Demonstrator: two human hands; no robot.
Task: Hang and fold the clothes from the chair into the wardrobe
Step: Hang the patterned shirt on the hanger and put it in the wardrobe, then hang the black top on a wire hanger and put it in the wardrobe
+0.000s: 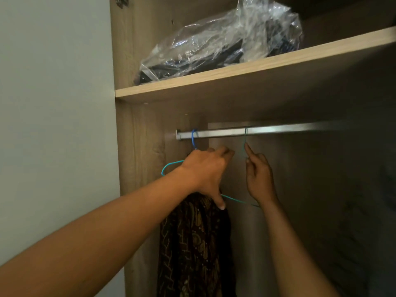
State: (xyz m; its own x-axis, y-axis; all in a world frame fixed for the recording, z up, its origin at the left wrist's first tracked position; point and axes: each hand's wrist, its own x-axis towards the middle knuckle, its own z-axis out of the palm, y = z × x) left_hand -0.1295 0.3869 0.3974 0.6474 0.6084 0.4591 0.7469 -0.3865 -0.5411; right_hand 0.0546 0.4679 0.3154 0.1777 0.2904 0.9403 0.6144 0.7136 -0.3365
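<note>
Head view -- left hand point(205, 174) fingers curl over the teal hanger point(171, 165), patterned garment point(192, 243) hanging just below them, right hand point(259, 176) fingertips pinch the green hook point(245, 133) under the rail point(289, 130) -- best seat that hook fully, well apart from the garment.

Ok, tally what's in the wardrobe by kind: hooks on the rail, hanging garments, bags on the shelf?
Hanger hooks on the rail: 2, blue hook and teal hook
Hanging patterned garment: 1
Plastic bag on the shelf: 1
Total: 4
</note>
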